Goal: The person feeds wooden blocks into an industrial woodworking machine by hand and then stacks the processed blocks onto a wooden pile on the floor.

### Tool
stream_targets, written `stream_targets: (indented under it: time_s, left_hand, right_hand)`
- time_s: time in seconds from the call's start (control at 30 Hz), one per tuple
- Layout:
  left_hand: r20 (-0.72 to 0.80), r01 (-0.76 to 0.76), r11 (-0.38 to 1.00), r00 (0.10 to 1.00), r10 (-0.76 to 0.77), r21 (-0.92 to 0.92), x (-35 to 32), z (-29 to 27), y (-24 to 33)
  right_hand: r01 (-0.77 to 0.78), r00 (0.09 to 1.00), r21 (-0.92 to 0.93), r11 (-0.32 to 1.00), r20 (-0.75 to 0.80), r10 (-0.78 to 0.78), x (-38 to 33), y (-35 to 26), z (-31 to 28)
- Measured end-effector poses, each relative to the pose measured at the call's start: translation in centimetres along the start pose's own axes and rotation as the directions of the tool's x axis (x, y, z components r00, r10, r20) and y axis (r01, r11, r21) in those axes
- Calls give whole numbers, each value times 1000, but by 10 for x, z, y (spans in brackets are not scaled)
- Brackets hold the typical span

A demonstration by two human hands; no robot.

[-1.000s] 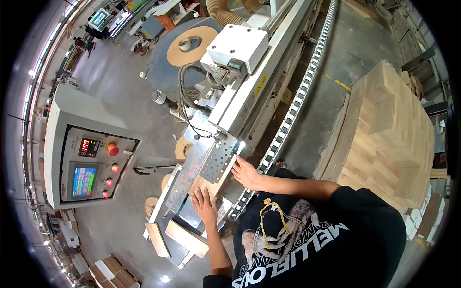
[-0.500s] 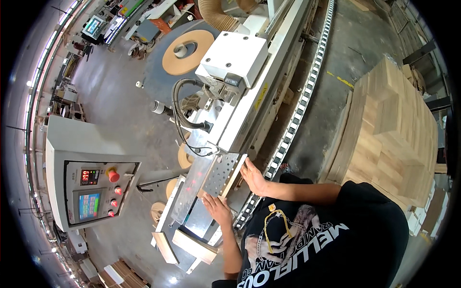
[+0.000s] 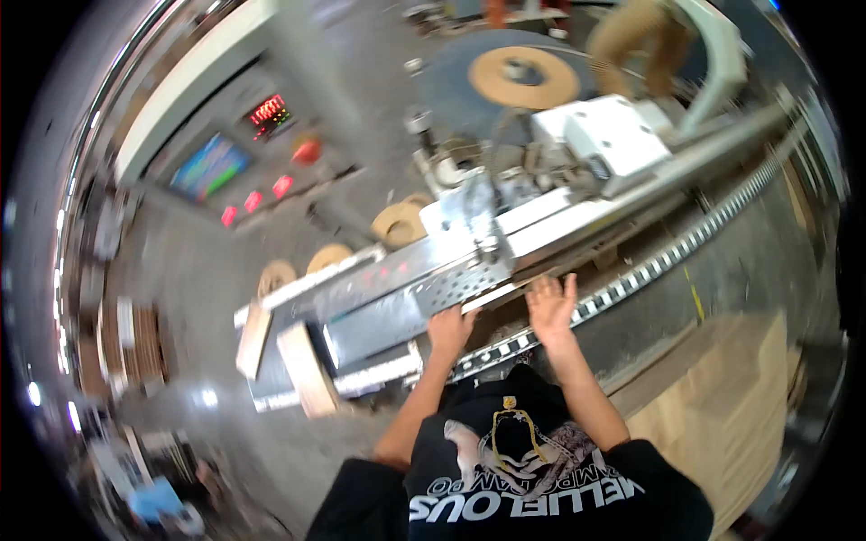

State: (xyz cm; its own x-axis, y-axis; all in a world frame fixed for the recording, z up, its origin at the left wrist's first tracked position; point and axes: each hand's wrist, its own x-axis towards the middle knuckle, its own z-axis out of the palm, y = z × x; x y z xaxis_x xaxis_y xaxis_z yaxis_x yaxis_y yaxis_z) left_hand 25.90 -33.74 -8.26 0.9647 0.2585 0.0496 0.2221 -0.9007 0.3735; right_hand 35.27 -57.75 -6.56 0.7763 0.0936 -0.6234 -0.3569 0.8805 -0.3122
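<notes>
My left hand point(image 3: 449, 332) is at the near end of a narrow light wooden strip point(image 3: 494, 297), its fingers bent over the edge and close together. The strip lies along the front edge of a metal machine bed, beside a perforated metal plate point(image 3: 456, 284). Its far end runs toward the machine head and is partly hidden. My right hand point(image 3: 552, 308) is open with fingers spread, just right of the strip and over the gap before the roller track. Nothing is in it. Motion blurs the picture somewhat.
A roller track point(image 3: 622, 293) runs along the bed's near side. Two loose wood pieces point(image 3: 307, 370) lie on the bed's left end. A control panel point(image 3: 216, 167) stands at left, a coil of edge band point(image 3: 523, 77) behind. Stacked boards point(image 3: 722, 388) are at right.
My view has swung, so the machine now runs more crosswise. My right hand has come away from the strip with its fingers spread. My left hand stays at the strip's near end.
</notes>
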Motion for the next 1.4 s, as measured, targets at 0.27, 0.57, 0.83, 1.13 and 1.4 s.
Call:
stream_targets:
  time_s: [0.27,0.57,0.83,1.13,1.4]
  left_hand:
    - [-147,-145,989,979,140,-22,-15,-34,-35]
    - [-464,510,854,784,-413,102,-138,-125,-269]
    - [-221,880,455,475,-852,136,-164,-160,-350]
    - [-269,751,648,656,-706,130,-177,-175,-375]
    - [-277,439,898,865,-418,14,-156,-210,-355]
  right_hand:
    - [526,835,-764,373,547,-57,2,-22,-58]
    - [596,698,-406,-693,688,197,-63,6,-45]
    - [510,785,-460,-727,594,175,-64,13,-43]
    - [528,754,-455,-717,640,149,-61,15,-45]
    - [520,777,-518,-679,618,124,-58,11,-41]
